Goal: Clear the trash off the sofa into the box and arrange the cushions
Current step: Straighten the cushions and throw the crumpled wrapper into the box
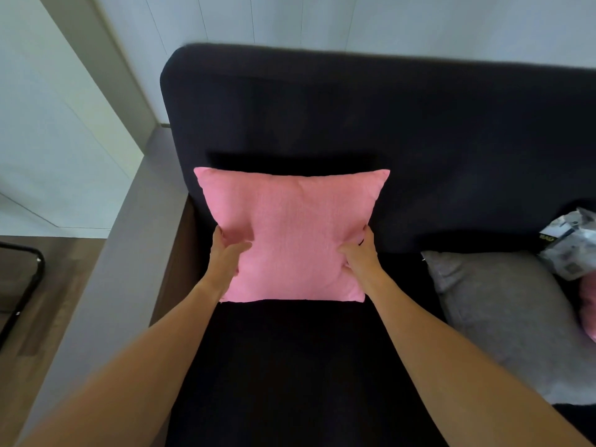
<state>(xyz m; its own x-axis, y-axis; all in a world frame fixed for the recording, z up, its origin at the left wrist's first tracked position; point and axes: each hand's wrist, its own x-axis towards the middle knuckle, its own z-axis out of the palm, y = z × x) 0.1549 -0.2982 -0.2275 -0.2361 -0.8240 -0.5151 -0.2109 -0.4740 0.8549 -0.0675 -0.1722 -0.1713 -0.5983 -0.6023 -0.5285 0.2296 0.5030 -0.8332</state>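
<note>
Right now both hands are on the pink cushion, which stands upright at the left end of the dark sofa, its back against the backrest and its bottom edge on the seat. The left hand pinches the lower left side, thumb across the front; the right hand does the same on the lower right side. So each grip is closed on the cushion — fabric puckers inward under both thumbs.

To the right, well apart from the pink one, a grey cushion lies flat on the seat. At the far right edge a crumpled plastic wrapper rests on that cushion's far corner and against the backrest — trash not yet cleared, I'd say. A sliver of something else pink shows at the frame edge; it may be a second pink cushion, though too little is visible to tell. The box is not in sight.

What could go wrong from here: the cushion is soft and held only low down, so on release it might slump forward or lean sideways toward the armrest if it isn't seated firmly against the backrest. Letting go unevenly could also leave it skewed. And if the grey cushion gets lifted before the wrapper is taken off, the wrapper will likely slide down behind or between the cushions.
</note>
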